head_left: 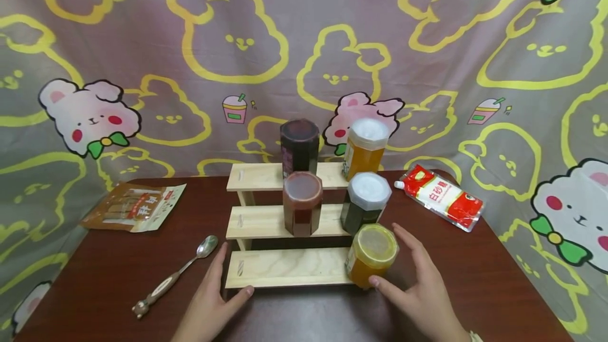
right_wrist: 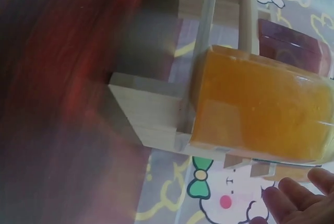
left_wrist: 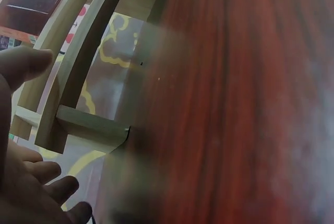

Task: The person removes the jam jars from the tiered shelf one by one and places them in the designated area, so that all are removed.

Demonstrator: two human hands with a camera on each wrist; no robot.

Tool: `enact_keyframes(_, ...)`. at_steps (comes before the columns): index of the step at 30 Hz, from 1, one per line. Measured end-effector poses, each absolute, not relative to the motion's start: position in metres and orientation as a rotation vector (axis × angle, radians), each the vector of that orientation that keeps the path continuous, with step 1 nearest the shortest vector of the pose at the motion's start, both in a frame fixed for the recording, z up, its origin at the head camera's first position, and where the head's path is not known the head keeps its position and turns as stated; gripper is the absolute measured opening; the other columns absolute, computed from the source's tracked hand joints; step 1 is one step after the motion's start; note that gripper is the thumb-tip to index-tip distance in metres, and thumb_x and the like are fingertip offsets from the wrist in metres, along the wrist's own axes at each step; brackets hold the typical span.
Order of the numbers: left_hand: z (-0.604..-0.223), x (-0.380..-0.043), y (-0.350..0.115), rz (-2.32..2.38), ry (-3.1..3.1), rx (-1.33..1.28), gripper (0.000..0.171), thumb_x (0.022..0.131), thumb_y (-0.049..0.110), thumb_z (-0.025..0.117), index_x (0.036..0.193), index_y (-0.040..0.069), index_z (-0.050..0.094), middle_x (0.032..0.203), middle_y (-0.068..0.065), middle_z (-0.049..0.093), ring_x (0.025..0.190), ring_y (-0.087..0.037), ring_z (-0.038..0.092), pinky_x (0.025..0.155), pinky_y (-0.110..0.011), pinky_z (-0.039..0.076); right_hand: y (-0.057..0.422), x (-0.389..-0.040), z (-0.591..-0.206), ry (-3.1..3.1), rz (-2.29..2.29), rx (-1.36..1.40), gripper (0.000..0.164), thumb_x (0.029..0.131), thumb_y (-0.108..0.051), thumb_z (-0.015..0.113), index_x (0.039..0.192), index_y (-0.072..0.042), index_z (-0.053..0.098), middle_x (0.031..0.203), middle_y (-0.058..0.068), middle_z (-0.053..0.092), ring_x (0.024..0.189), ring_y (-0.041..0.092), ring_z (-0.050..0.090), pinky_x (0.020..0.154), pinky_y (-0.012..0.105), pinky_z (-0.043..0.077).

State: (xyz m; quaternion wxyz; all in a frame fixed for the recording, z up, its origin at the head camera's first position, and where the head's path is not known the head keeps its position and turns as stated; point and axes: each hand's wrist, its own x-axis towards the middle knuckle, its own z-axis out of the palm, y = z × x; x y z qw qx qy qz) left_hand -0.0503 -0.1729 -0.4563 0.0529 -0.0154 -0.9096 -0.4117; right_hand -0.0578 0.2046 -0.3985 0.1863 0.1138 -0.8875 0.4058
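A three-step wooden rack [head_left: 294, 268] stands in the middle of the table. Beside the left end of its lowest step is my left hand [head_left: 211, 295], fingers extended, thumb by the front corner, holding nothing. An amber jar with a yellow lid [head_left: 372, 255] sits at the right end of that step. My right hand [head_left: 424, 292] spreads around this jar, thumb at its front and fingers at its right side. In the right wrist view the loosely extended fingers [right_wrist: 292, 198] show past the jar; whether they touch it I cannot tell.
The middle step carries a reddish-brown jar [head_left: 302, 210] and a dark white-lidded jar [head_left: 364, 205]. On the top step are a dark purple jar [head_left: 300, 149] and an amber white-lidded jar [head_left: 364, 149]. A spoon [head_left: 176, 276] and brown packet [head_left: 130, 207] lie left, a red-white pouch [head_left: 442, 197] right.
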Motion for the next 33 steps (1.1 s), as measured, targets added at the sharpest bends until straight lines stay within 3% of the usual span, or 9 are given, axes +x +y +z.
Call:
enact_keyframes(9, -0.457, -0.058, -0.170, -1.301, -2.916, 0.141, 0.119, 0.079, 0.057, 0.079, 0.160, 0.004, 0.011, 0.161, -0.026, 0.024, 0.142, -0.048, 0.030, 0.105, -0.066, 0.033, 0.195, -0.062, -0.393, -2.453, 1.158, 0.333, 0.099, 0.068, -0.022, 0.095, 0.151, -0.026, 0.041, 0.149, 0.002, 0.048, 0.134, 0.006, 0.041, 0.105, 0.008, 0.022)
enact_keyframes(14, -0.461, -0.061, -0.170, -1.321, -2.866, 0.100, 0.118, 0.077, 0.051, 0.084, 0.158, -0.001, 0.016, 0.157, -0.028, 0.031, 0.139, -0.047, 0.037, 0.105, -0.064, 0.034, 0.189, -0.064, -0.392, -2.451, 1.180, 0.316, 0.094, 0.069, -0.024, 0.095, 0.149, -0.023, 0.044, 0.143, -0.001, 0.052, 0.129, 0.010, 0.046, 0.104, 0.009, 0.024)
enact_keyframes(18, -0.465, -0.065, -0.169, -1.348, -2.790, 0.047, 0.114, 0.074, 0.043, 0.088, 0.155, -0.002, 0.023, 0.149, -0.030, 0.042, 0.130, -0.044, 0.048, 0.102, -0.061, 0.039, 0.186, -0.066, -0.393, -2.435, 1.197, 0.285, 0.092, 0.067, -0.019, 0.095, 0.146, -0.014, 0.047, 0.137, 0.000, 0.056, 0.123, 0.013, 0.050, 0.102, 0.009, 0.026)
enact_keyframes(21, -0.465, -0.066, -0.169, -1.363, -2.767, 0.033, 0.113, 0.073, 0.040, 0.090, 0.154, -0.003, 0.025, 0.148, -0.031, 0.043, 0.129, -0.044, 0.049, 0.101, -0.060, 0.040, 0.184, -0.067, -0.394, -2.424, 1.206, 0.261, 0.092, 0.066, -0.015, 0.095, 0.145, -0.008, 0.047, 0.136, 0.004, 0.057, 0.121, 0.015, 0.051, 0.102, 0.008, 0.026)
enact_keyframes(25, -0.465, -0.068, -0.170, -1.444, -2.767, 0.081, 0.113, 0.071, 0.042, 0.091, 0.155, 0.002, 0.027, 0.146, -0.025, 0.048, 0.130, -0.038, 0.049, 0.103, -0.057, 0.039, 0.180, -0.067, -0.396, -2.407, 1.217, 0.237, 0.092, 0.067, -0.014, 0.095, 0.145, -0.008, 0.046, 0.137, 0.010, 0.056, 0.119, 0.014, 0.051, 0.100, 0.005, 0.026)
enact_keyframes(33, -0.470, -0.070, -0.171, -1.559, -2.735, 0.151, 0.108, 0.067, 0.038, 0.094, 0.153, 0.014, 0.033, 0.126, -0.007, 0.064, 0.112, -0.019, 0.058, 0.097, -0.045, 0.043, 0.176, -0.065, -0.399, -2.429, 1.263, 0.131, 0.095, 0.069, -0.017, 0.094, 0.148, -0.007, 0.043, 0.135, 0.011, 0.059, 0.114, 0.003, 0.052, 0.094, 0.003, 0.031)
